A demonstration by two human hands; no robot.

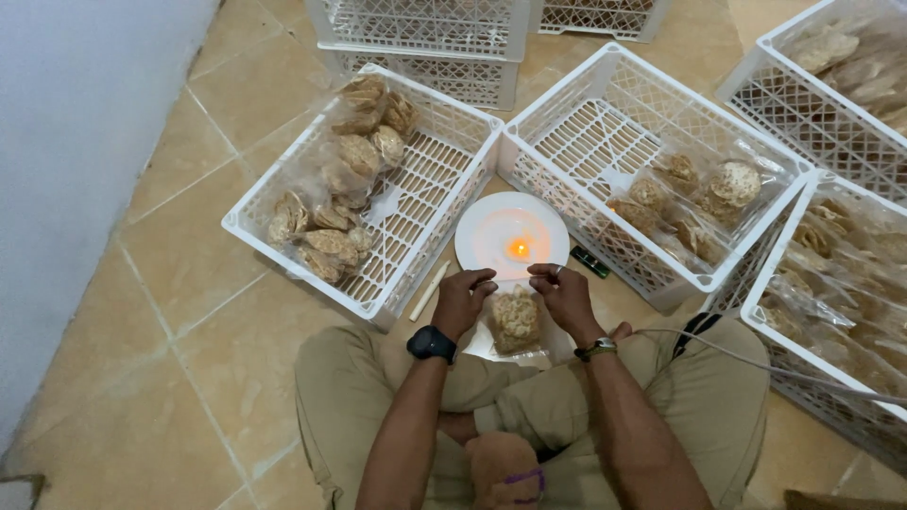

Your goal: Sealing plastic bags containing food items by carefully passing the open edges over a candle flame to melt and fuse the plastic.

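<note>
Seen from above, a person sits cross-legged on a tan tiled floor (189, 312), forearms reaching toward the centre of the frame. Both hands grip the top edge of a clear plastic bag of crackers (515, 319), which hangs between them just below centre. The left hand (463, 300), with a black watch (432, 344) on its wrist, pinches the bag's upper left corner with curled fingers; the right hand (565, 297), with a bracelet (597, 348) at its wrist, pinches the upper right corner the same way. The bag's body lies directly below and between the two hands, resting over the person's lap. Just above the hands, near the middle of the frame, a white plate (491, 247) sits on the floor with a small lit flame (519, 248) glowing orange on it; the bag's top edge is close to the plate's near rim. A pale stick (428, 290) lies on the floor to the left of the plate, and a small dark object (590, 262) lies to its right. A white plastic crate (444, 184) at centre left holds filled cracker bags along its left side. Another white crate (605, 123) at centre right holds several bags in its right end. More crates with bags stand at the right edge (803, 331) and the top of the frame.
</note>
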